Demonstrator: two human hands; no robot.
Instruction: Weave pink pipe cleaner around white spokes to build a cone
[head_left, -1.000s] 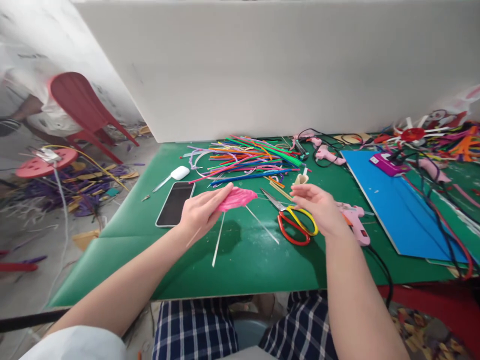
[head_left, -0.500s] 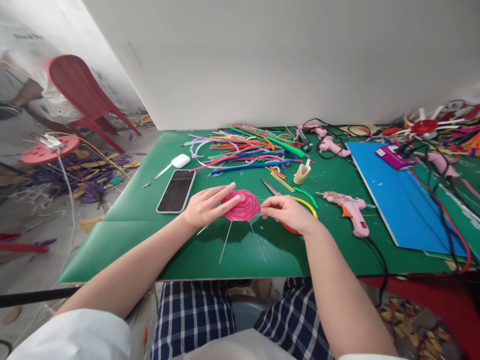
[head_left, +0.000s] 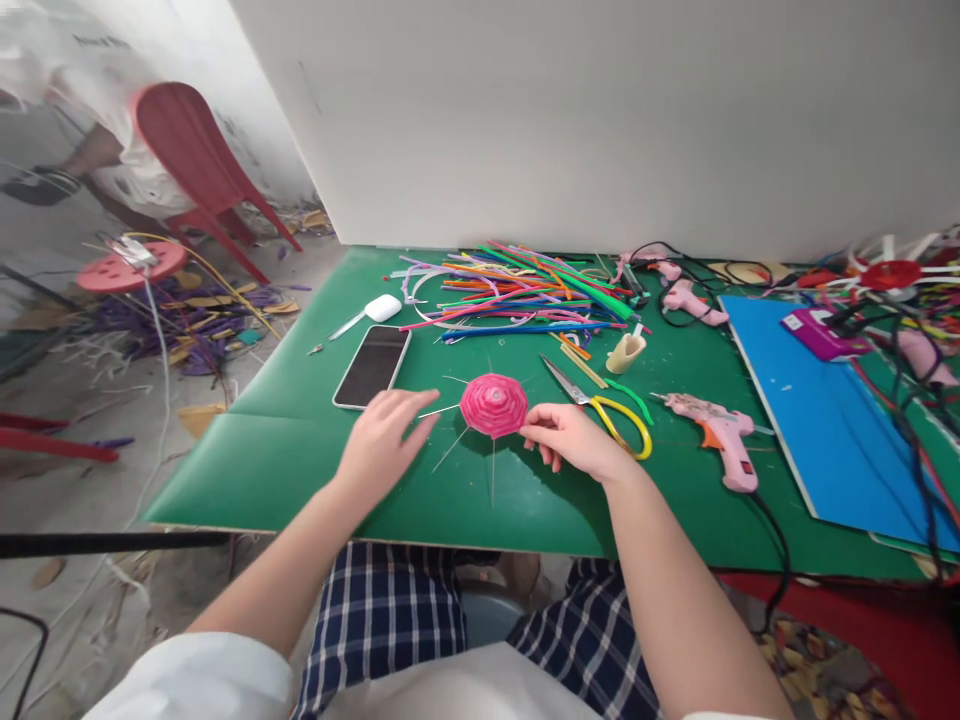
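Note:
A round pink woven disc (head_left: 493,404) with thin white spokes sticking out all round lies on the green table mat (head_left: 300,440). My right hand (head_left: 574,442) pinches the disc's right edge with thumb and fingers. My left hand (head_left: 382,440) rests on the mat just left of the disc, fingers stretched towards one white spoke, holding nothing.
Behind the disc are a phone (head_left: 373,366), a white earbud case (head_left: 382,307), a heap of coloured strips (head_left: 517,295), scissors (head_left: 607,410), a cream tape roll (head_left: 625,352), a pink glue gun (head_left: 716,432), a blue board (head_left: 832,420). A person sits on a red chair (head_left: 191,160) at far left.
The pink disc went from being held up edge-on in my left hand to lying flat on the mat. My right hand came across to its edge; my left hand let go.

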